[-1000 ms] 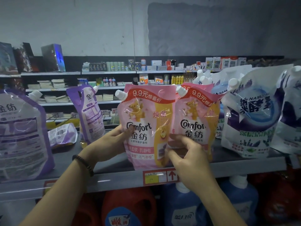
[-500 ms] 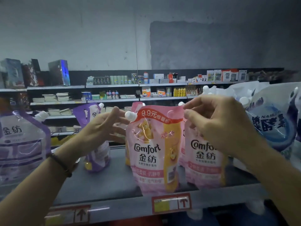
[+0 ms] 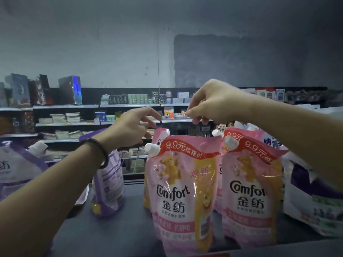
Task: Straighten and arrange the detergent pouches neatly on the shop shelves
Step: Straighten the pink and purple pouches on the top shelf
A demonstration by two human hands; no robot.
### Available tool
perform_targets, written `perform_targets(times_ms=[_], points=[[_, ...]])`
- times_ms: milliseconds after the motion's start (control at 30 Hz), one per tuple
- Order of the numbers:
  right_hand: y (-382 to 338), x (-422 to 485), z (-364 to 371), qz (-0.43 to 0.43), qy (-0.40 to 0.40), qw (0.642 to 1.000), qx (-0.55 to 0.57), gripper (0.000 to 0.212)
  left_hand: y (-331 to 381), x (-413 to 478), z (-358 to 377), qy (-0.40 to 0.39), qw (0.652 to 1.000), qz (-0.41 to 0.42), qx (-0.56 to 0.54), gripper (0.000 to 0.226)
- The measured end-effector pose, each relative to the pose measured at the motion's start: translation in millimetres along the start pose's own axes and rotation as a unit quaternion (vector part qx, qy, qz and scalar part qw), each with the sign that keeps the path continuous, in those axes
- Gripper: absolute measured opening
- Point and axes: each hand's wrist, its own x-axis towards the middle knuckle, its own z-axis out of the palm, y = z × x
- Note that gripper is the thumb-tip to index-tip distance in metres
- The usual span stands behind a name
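Two pink Comfort pouches stand upright side by side at the front of the grey shelf [image 3: 118, 230]: the left pink pouch [image 3: 178, 193] and the right pink pouch [image 3: 248, 193]. More pink pouches [image 3: 160, 135] peek out behind them. My left hand [image 3: 133, 127] hovers above and left of the left pouch's white spout, fingers stretched out and touching nothing. My right hand [image 3: 213, 102] hangs above the gap between the two pouches, its fingers drooping loosely and holding nothing.
A slim purple pouch [image 3: 109, 184] stands left of the pink ones, partly behind my left forearm. A big purple pouch [image 3: 16, 169] sits at the far left. White and purple pouches [image 3: 311, 193] crowd the right. Stocked shelves [image 3: 130, 105] line the back wall.
My right hand has let go of the pink pouch's top edge and risen above it. My left hand has also lifted and moved right. The view has come closer to the shelf.
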Motion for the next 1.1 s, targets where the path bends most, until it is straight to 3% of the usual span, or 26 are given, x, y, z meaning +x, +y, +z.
perform_targets(times_ms=[67, 133, 200, 333, 567, 700, 900, 1000, 1100], points=[[2.7, 21.2, 4.9, -0.005, -0.024, 1.0, -0.019, 0.019, 8.6, 6.6, 1.5, -0.012, 1.0, -0.01, -0.001, 0.022], [5.7, 39.5, 10.7, -0.013, -0.049, 0.998, -0.031, 0.016, 16.8, 10.8, 2.7, -0.021, 0.999, -0.047, -0.007, 0.05], [8.4, 55.4, 17.3, -0.026, -0.079, 0.996, -0.043, 0.012, 22.8, 12.4, 3.4, -0.038, 0.996, -0.064, 0.043, 0.063], [11.7, 80.2, 31.2, -0.043, -0.138, 0.988, -0.054, 0.013, 26.5, 18.1, 6.1, -0.052, 0.992, -0.057, 0.1, 0.044], [2.2, 95.0, 57.3, 0.017, -0.22, 0.975, 0.006, 0.023, 16.0, 46.3, 2.8, -0.081, 0.987, -0.14, -0.004, 0.03], [-4.4, 90.7, 63.4, 0.045, -0.229, 0.972, 0.017, 0.037, -2.6, 59.1, 7.8, -0.144, 0.986, -0.087, 0.017, 0.034], [-17.4, 84.7, 64.4, 0.039, -0.249, 0.967, 0.029, 0.06, -19.5, 74.9, 23.8, -0.159, 0.969, -0.011, 0.191, 0.035], [-24.2, 82.4, 67.6, 0.031, -0.252, 0.967, 0.026, 0.057, -26.5, 77.2, 27.3, -0.153, 0.962, -0.015, 0.225, 0.03], [-28.3, 79.7, 71.4, 0.024, -0.255, 0.966, 0.012, 0.036, -26.6, 79.4, 26.0, -0.182, 0.962, 0.01, 0.205, 0.042]])
